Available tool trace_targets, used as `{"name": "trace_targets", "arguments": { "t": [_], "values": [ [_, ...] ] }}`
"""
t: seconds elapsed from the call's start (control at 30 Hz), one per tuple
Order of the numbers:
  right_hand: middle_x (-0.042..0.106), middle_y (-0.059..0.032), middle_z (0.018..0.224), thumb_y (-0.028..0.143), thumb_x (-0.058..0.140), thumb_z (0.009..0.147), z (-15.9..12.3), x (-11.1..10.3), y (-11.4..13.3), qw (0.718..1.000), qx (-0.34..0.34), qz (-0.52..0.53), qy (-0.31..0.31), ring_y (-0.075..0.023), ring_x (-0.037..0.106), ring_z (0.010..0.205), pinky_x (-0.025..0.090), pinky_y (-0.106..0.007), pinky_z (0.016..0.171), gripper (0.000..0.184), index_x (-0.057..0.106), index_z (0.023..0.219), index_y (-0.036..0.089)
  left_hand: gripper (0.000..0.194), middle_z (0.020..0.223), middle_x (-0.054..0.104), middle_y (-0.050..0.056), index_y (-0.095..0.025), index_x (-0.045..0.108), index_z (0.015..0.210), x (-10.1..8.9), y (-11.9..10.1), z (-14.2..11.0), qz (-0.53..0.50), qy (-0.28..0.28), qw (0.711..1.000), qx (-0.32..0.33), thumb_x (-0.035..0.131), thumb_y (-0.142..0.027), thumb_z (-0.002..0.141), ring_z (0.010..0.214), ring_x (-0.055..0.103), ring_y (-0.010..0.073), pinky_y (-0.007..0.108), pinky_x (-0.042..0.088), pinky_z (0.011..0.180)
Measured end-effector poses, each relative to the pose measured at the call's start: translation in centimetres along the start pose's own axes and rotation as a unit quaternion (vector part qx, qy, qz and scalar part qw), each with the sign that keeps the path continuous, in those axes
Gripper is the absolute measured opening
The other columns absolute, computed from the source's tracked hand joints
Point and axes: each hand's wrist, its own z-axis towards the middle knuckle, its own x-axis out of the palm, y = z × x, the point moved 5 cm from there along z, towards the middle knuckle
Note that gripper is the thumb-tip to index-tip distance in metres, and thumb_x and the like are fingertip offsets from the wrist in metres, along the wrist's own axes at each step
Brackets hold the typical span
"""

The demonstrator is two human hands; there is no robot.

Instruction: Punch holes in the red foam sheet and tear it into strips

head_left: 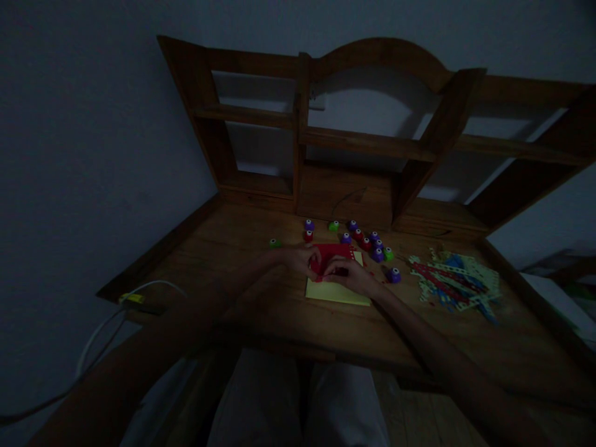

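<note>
Both hands meet over a red sheet (336,250) that lies on pale yellow paper (338,293). My left hand (302,259) is closed, its thumb and fingers pinched at the red sheet's near left corner. Against the same corner, my right hand (348,273) pinches from the other side. A small red piece (318,279) shows between the fingertips; whether it is joined to the sheet I cannot tell. The view is dim. Just beyond the hands stand several small purple, red and green domed pieces with eye-like tops, among them a purple one (393,275).
To the right lies a heap of punched paper strips (454,282) in pale green, red and blue. A wooden shelf unit (363,143) rises along the desk's back edge. At left, a white cable (156,284) runs near a yellow item (133,298). A green domed piece (274,243) sits beyond my left forearm.
</note>
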Motion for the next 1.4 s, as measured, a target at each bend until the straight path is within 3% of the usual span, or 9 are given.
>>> {"name": "trace_targets", "arguments": {
  "t": [0.07,0.13,0.2,0.3,0.5,0.7,0.9,1.17,1.4],
  "values": [
    [0.066,-0.0046,0.086,0.042,0.067,0.078,-0.1,-0.3,-0.2,0.999,0.037,0.023,-0.019,-0.0177,0.06,0.081,0.046,-0.031,0.077,0.025,0.071,0.085,0.019,0.037,0.089,0.066,0.003,-0.015,0.065,0.094,0.1,0.2,-0.4,-0.009,0.064,0.998,-0.006,0.076,-0.033,0.064,0.09,0.057,0.0198,0.026,0.043,0.079],
    [0.067,-0.0039,0.083,0.043,0.068,0.077,-0.3,-0.7,-0.2,0.993,0.09,0.053,-0.053,-0.0171,0.06,0.078,0.046,-0.03,0.074,0.026,0.07,0.083,0.018,0.039,0.1,0.066,0.007,-0.014,0.064,0.103,-0.1,0.0,-1.3,-0.012,0.069,0.998,0.01,0.071,-0.034,0.071,0.093,0.058,0.0203,0.028,0.044,0.081],
    [0.067,-0.0034,0.082,0.043,0.069,0.075,-0.8,-1.2,0.2,0.981,0.136,0.088,-0.105,-0.0167,0.06,0.076,0.045,-0.029,0.071,0.026,0.07,0.082,0.017,0.04,0.113,0.063,0.008,-0.017,0.063,0.11,-0.4,-0.7,-2.6,0.018,0.005,0.998,0.059,0.069,-0.035,0.075,0.103,0.057,0.0217,0.032,0.042,0.089],
    [0.067,-0.0027,0.083,0.042,0.073,0.071,-1.9,-2.0,2.0,0.958,0.167,0.139,-0.186,-0.0167,0.06,0.077,0.045,-0.028,0.071,0.025,0.07,0.081,0.018,0.046,0.124,0.059,0.007,-0.023,0.065,0.107,-0.2,-3.1,-5.1,0.123,-0.16,0.969,0.145,0.08,-0.034,0.064,0.119,0.047,0.0244,0.04,0.031,0.104],
    [0.067,-0.0019,0.083,0.038,0.075,0.07,-3.9,-2.0,8.0,0.919,0.194,0.262,-0.22,-0.0153,0.06,0.074,0.045,-0.025,0.065,0.024,0.068,0.082,0.02,0.019,0.099,0.067,0.005,-0.023,0.068,0.087,2.4,-8.8,-8.6,0.089,-0.32,0.922,0.2,0.073,-0.036,0.074,0.102,0.057,0.0205,0.038,0.041,0.094],
    [0.064,0.0003,0.075,0.038,0.071,0.076,-5.9,-2.2,12.4,0.92,0.185,0.259,-0.229,-0.0115,0.056,0.063,0.041,-0.022,0.054,0.019,0.065,0.082,0.021,0.011,0.091,0.066,0.004,-0.019,0.067,0.083,3.6,-12.8,-9.9,-0.018,-0.246,0.952,0.183,0.066,-0.03,0.08,0.089,0.061,0.0173,0.031,0.048,0.083],
    [0.064,-0.0011,0.082,0.035,0.072,0.076,-6.9,-2.8,15.4,0.95,0.137,0.16,-0.232,-0.0144,0.059,0.075,0.045,-0.025,0.063,0.018,0.065,0.087,0.023,0.013,0.093,0.068,0.002,-0.022,0.067,0.088,4.2,-14.3,-11.3,-0.031,-0.211,0.967,0.137,0.066,-0.032,0.08,0.088,0.062,0.0175,0.031,0.048,0.082],
    [0.064,-0.003,0.086,0.03,0.065,0.082,-7.9,-3.2,17.2,0.97,0.078,0.038,-0.225,-0.0182,0.058,0.082,0.047,-0.032,0.072,0.008,0.065,0.087,0.024,0.012,0.094,0.069,0.002,-0.022,0.069,0.084,4.6,-15.1,-11.9,-0.023,-0.21,0.971,0.115,0.07,-0.032,0.076,0.089,0.062,0.0189,0.032,0.047,0.082],
    [0.063,-0.0019,0.08,0.028,0.065,0.081,-8.9,-3.2,18.3,0.966,0.084,0.047,-0.241,-0.0167,0.059,0.076,0.048,-0.03,0.068,0.004,0.063,0.08,0.024,0.011,0.091,0.069,0.002,-0.021,0.069,0.083,5.3,-16.6,-12.6,-0.026,-0.159,0.978,0.134,0.064,-0.031,0.081,0.087,0.062,0.0183,0.03,0.047,0.08]
  ]
}}
